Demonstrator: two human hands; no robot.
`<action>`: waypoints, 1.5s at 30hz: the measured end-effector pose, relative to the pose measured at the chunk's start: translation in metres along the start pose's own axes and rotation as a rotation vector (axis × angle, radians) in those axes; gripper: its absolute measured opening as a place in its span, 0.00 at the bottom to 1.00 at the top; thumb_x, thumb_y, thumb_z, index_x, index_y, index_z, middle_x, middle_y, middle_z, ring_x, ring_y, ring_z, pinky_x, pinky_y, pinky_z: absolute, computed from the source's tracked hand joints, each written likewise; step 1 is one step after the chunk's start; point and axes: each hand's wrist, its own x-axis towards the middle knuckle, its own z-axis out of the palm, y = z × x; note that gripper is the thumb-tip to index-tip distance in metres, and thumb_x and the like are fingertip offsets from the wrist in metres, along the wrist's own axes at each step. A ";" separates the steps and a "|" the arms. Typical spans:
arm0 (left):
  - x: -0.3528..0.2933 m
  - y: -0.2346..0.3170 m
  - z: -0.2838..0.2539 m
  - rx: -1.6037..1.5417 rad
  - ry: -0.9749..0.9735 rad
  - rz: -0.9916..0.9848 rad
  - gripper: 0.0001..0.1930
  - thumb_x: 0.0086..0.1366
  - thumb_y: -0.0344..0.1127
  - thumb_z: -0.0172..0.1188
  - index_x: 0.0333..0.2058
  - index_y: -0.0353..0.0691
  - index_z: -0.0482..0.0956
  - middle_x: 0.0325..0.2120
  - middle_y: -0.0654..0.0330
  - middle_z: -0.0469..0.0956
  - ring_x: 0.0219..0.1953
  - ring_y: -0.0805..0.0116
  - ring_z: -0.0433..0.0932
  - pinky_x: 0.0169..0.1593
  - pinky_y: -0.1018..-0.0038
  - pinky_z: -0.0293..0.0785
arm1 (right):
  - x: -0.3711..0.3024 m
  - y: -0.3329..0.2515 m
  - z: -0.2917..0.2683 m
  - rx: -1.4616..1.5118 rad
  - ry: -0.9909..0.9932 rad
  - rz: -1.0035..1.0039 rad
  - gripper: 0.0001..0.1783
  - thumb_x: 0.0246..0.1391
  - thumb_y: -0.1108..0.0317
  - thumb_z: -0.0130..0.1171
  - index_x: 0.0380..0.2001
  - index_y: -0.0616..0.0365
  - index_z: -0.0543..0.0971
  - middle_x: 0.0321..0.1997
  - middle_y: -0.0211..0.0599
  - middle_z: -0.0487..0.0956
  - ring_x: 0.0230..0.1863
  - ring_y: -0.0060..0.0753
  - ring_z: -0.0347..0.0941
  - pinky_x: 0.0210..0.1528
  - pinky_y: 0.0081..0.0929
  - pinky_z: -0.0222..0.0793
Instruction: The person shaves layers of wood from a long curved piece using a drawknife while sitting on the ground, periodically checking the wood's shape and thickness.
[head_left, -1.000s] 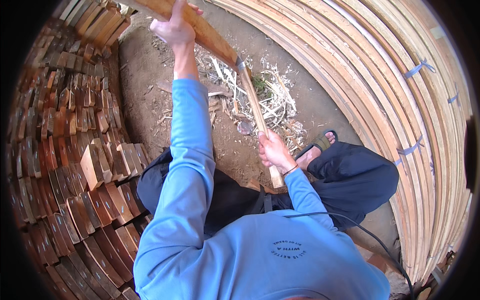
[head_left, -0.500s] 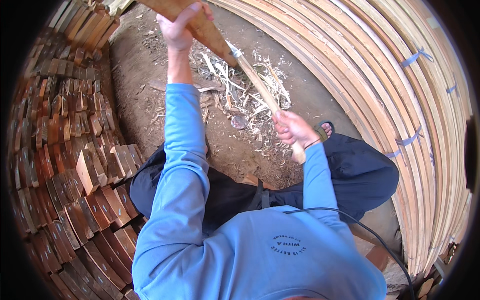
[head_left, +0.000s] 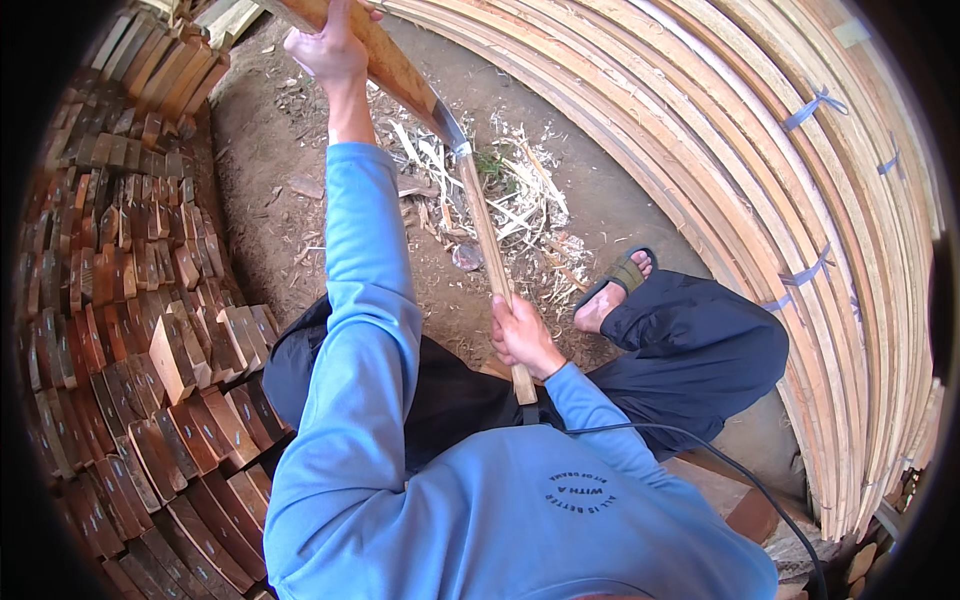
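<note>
My left hand (head_left: 333, 48) grips the far part of a tan wooden board (head_left: 395, 72), which slants down from the top edge. In my right hand (head_left: 524, 335) is a hewing tool with a straight wooden handle (head_left: 481, 215); the fingers wrap its lower part, and the butt end sticks out below. Its grey metal blade (head_left: 450, 127) lies against the near end of the board. The exact kind of blade is hard to make out. Pale wood shavings (head_left: 525, 190) litter the ground beneath the blade.
Stacked dark wooden blocks (head_left: 120, 340) form a wall on the left. Long pale planks (head_left: 720, 130), tied with bluish strips (head_left: 815, 108), curve along the right. My sandalled foot (head_left: 615, 292) rests beside the shavings. A black cable (head_left: 720, 450) runs past my right side.
My right hand has come left and nearer my body, so the tool's handle stands steeper. The board and my left hand have shifted slightly left and up. More of my foot shows.
</note>
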 end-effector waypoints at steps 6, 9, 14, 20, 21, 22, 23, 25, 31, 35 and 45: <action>0.008 -0.003 0.000 -0.005 0.068 -0.069 0.13 0.64 0.37 0.66 0.31 0.28 0.81 0.19 0.55 0.79 0.19 0.65 0.79 0.25 0.70 0.77 | 0.035 -0.029 -0.010 0.087 -0.090 -0.009 0.15 0.75 0.53 0.42 0.35 0.48 0.63 0.21 0.21 0.59 0.14 0.15 0.50 0.13 0.19 0.45; 0.001 -0.002 -0.003 0.019 0.110 -0.039 0.14 0.64 0.37 0.67 0.30 0.28 0.80 0.19 0.56 0.78 0.19 0.65 0.78 0.25 0.70 0.77 | 0.026 -0.023 -0.007 0.060 -0.044 0.033 0.14 0.75 0.53 0.42 0.36 0.47 0.63 0.21 0.21 0.59 0.14 0.14 0.49 0.13 0.19 0.44; -0.013 0.006 0.003 -0.083 -0.002 -0.072 0.12 0.62 0.36 0.66 0.29 0.30 0.80 0.19 0.57 0.77 0.19 0.66 0.77 0.25 0.70 0.77 | 0.044 -0.031 -0.017 0.160 -0.131 0.044 0.14 0.76 0.53 0.42 0.36 0.47 0.63 0.21 0.20 0.57 0.14 0.13 0.48 0.12 0.18 0.43; 0.003 0.006 -0.024 -0.006 0.020 -0.004 0.14 0.62 0.38 0.65 0.29 0.29 0.80 0.18 0.57 0.77 0.19 0.66 0.78 0.25 0.71 0.76 | 0.045 -0.014 -0.011 0.070 -0.080 -0.045 0.14 0.75 0.51 0.43 0.38 0.47 0.64 0.22 0.21 0.58 0.14 0.14 0.48 0.13 0.18 0.46; 0.006 0.002 -0.025 0.025 0.071 0.019 0.14 0.62 0.38 0.65 0.29 0.29 0.80 0.18 0.57 0.77 0.19 0.65 0.78 0.25 0.71 0.76 | 0.044 -0.012 -0.009 0.062 -0.059 -0.034 0.14 0.75 0.51 0.42 0.38 0.47 0.64 0.21 0.22 0.59 0.14 0.14 0.50 0.13 0.18 0.48; 0.010 -0.002 -0.028 0.058 0.123 0.042 0.14 0.62 0.38 0.65 0.29 0.29 0.80 0.18 0.56 0.78 0.19 0.65 0.78 0.25 0.71 0.76 | 0.035 -0.004 -0.005 0.030 -0.068 -0.038 0.14 0.75 0.51 0.42 0.38 0.47 0.64 0.21 0.22 0.59 0.14 0.15 0.51 0.13 0.19 0.48; 0.019 -0.005 -0.037 0.066 0.173 -0.016 0.15 0.62 0.38 0.66 0.30 0.28 0.81 0.19 0.56 0.78 0.19 0.64 0.78 0.25 0.71 0.76 | 0.019 0.009 0.001 0.000 -0.078 -0.040 0.14 0.75 0.51 0.42 0.38 0.47 0.64 0.21 0.23 0.59 0.14 0.15 0.52 0.13 0.19 0.48; 0.016 -0.007 -0.043 0.010 0.159 -0.010 0.14 0.63 0.38 0.65 0.30 0.28 0.80 0.18 0.55 0.78 0.19 0.64 0.78 0.25 0.70 0.76 | 0.014 0.027 -0.011 -0.042 -0.045 -0.009 0.16 0.75 0.50 0.42 0.37 0.47 0.63 0.21 0.23 0.60 0.14 0.16 0.55 0.13 0.20 0.49; 0.003 0.008 -0.037 0.065 0.117 -0.029 0.13 0.61 0.37 0.66 0.30 0.29 0.79 0.19 0.56 0.78 0.19 0.64 0.78 0.26 0.70 0.75 | 0.036 -0.007 0.002 -0.008 -0.054 -0.004 0.14 0.75 0.52 0.42 0.36 0.47 0.62 0.21 0.23 0.61 0.14 0.15 0.52 0.13 0.20 0.48; 0.017 -0.008 -0.059 -0.059 0.183 0.047 0.15 0.63 0.32 0.63 0.33 0.19 0.77 0.21 0.46 0.79 0.19 0.56 0.80 0.26 0.62 0.82 | 0.023 -0.014 0.005 -0.064 -0.053 0.021 0.14 0.75 0.52 0.42 0.38 0.48 0.63 0.22 0.23 0.62 0.13 0.16 0.53 0.12 0.20 0.49; 0.013 -0.003 -0.066 -0.026 0.189 0.087 0.13 0.64 0.29 0.62 0.35 0.19 0.79 0.20 0.47 0.81 0.18 0.59 0.81 0.24 0.65 0.81 | 0.029 -0.009 0.003 -0.203 -0.016 -0.005 0.16 0.76 0.52 0.41 0.36 0.50 0.64 0.20 0.23 0.62 0.13 0.19 0.56 0.12 0.22 0.54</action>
